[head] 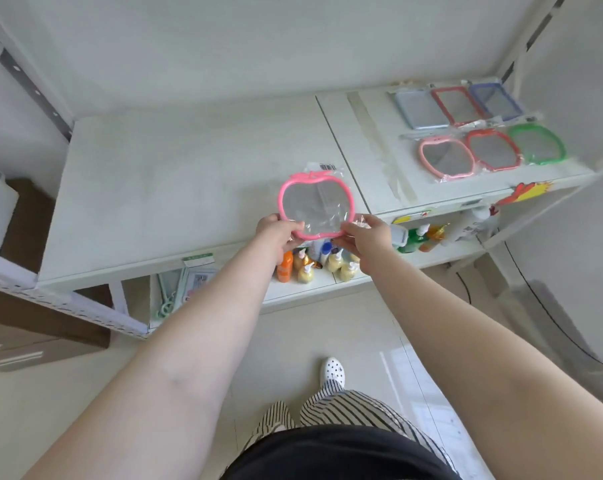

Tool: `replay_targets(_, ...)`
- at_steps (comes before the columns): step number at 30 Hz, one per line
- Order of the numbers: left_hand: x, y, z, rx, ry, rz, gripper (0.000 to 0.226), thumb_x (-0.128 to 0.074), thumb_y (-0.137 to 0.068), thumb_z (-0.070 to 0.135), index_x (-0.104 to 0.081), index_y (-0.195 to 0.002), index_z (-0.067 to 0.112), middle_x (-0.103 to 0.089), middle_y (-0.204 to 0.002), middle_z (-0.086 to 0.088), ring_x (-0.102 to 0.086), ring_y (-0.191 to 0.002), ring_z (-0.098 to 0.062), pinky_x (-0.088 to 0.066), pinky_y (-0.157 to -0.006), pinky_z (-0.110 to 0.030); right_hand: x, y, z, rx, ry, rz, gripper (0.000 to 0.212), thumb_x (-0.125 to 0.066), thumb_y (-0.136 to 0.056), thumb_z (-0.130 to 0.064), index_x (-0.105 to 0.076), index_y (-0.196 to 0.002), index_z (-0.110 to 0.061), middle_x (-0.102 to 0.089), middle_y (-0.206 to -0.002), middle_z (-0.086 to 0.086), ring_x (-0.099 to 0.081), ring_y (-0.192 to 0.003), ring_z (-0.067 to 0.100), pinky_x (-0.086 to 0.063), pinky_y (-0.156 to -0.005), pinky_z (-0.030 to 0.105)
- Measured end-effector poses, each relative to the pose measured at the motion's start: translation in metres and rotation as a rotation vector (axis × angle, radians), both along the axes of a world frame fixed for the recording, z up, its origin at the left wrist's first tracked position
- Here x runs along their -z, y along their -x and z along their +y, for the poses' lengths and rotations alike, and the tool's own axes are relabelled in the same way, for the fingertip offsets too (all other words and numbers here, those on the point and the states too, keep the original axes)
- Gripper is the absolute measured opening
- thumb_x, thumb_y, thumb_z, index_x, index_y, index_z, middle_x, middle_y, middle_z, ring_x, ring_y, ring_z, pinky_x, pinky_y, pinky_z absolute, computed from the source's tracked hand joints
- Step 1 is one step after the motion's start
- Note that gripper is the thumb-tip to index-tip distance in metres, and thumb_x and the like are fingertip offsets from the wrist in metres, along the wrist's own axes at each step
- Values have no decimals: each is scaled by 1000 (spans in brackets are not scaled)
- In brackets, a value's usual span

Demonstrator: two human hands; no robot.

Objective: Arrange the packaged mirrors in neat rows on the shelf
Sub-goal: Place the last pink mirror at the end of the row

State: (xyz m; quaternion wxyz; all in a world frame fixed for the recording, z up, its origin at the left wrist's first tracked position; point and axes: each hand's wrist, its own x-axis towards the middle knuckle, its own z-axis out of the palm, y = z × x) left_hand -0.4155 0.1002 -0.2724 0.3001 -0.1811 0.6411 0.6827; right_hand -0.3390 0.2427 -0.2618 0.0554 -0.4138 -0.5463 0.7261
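A pink apple-shaped mirror (315,202) in a clear plastic bag is held over the front of the white shelf (154,188). My left hand (276,233) grips its lower left rim and my right hand (367,235) pinches its lower right corner. On the right shelf section lie two rows of packaged mirrors. The back row has a pale blue rectangular mirror (419,110), a red one (457,103) and a dark blue one (494,100). The front row has a light pink apple mirror (445,157), a red apple mirror (492,148) and a green apple mirror (539,143).
Strips of tape (379,140) cross the right shelf section. The lower shelf holds several bottles (310,265) and more bottles (419,237) to the right. Cardboard boxes (26,220) stand at the left. A white wall backs the shelf. My shoe (333,370) is on the tiled floor.
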Motion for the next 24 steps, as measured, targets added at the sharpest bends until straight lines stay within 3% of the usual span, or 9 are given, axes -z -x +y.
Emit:
replay_targets(2,-4,-8,10,35,14,29,20,-62,-84,-6,-57,-77,12,-60,-78,-5,-59,-68,-15,-57,-73,-33,-6,-18,13,41,12,15,43,-62,-87,2,-49,-127,-7,-68,-81,15,-68,-56,20,-59,-69,30)
replay_targets(5,-4,-17,30,94,18,62,23,-60,-84,-10,-59,-79,13,-62,-78,-6,-62,-69,-18,-56,-79,-33,-13,-40,35,74,20,45,52,-60,-87,5,-43,-136,-4,-66,-78,15,-67,-50,20,-60,-55,26)
replay_targets(8,-2,-31,61,165,43,87,22,-60,-82,-13,-59,-80,9,-62,-78,-10,-63,-70,-24,-57,-84,-40,-12,-60,65,118,17,40,61,-63,-86,4,-39,-142,-7,-67,-92,17,-69,-59,21,-60,-56,24)
replay_targets(13,2,-71,137,223,40,84,20,-60,-82,-12,-61,-87,7,-65,-67,-7,-65,-54,-20,-56,-66,-31,-8,-101,137,140,-12,39,51,-61,-87,4,-45,-135,-4,-67,-96,18,-70,-57,19,-60,-57,22)
replay_targets(17,7,-96,197,248,21,44,20,-62,-80,-10,-61,-80,10,-67,-53,-5,-63,-68,-26,-44,-79,-34,-5,-126,201,126,-61,15,45,-62,-86,3,-50,-128,-5,-68,-102,23,-69,-67,24,-61,-62,24)
replay_targets(21,8,-108,237,210,18,52,23,-61,-82,-10,-58,-78,12,-64,-42,5,-67,-45,-12,-40,-76,-29,1,-134,244,79,-88,10,37,-62,-84,3,-56,-120,3,-66,-97,22,-68,-66,22,-60,-60,23)
replay_targets(24,7,-107,250,168,33,61,22,-60,-83,-9,-59,-77,12,-66,-47,3,-66,-44,-10,-42,-77,-29,3,-127,262,39,-79,17,38,-63,-85,2,-56,-122,3,-67,-97,21,-69,-63,20,-61,-63,25)
